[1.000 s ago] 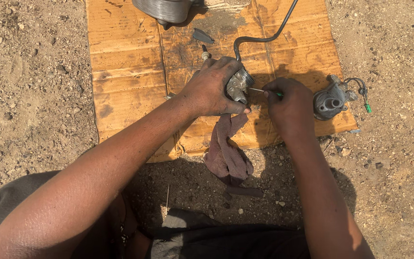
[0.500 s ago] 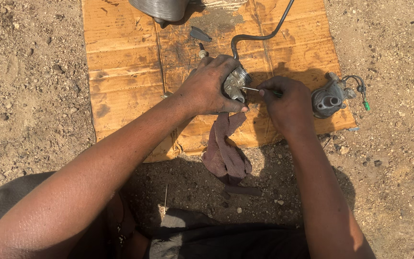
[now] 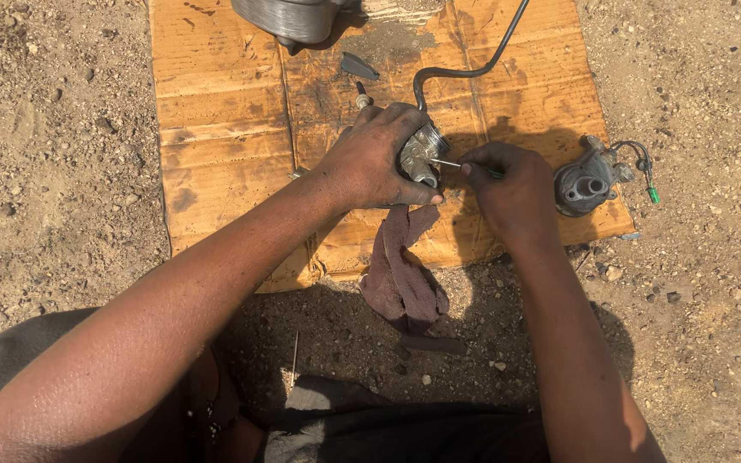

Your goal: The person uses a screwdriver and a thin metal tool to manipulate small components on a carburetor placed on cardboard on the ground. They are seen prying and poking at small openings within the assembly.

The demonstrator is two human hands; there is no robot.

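Note:
My left hand grips a small grey metal engine part over the stained cardboard sheet. A black hose curves away from that part toward the top. My right hand pinches a thin screwdriver with a green handle, its metal tip touching the part's side. A dark red rag hangs below my left hand, trailing off the cardboard's front edge onto the dirt.
A second grey metal part with a wire and green connector lies right of my right hand. A grey cylindrical metal body sits at the cardboard's top edge, with a small dark piece below it. Gravelly dirt surrounds the cardboard.
Both hands keep their grip. The screwdriver tip stays at the part with only small shifts of the right hand; the view has drifted slightly.

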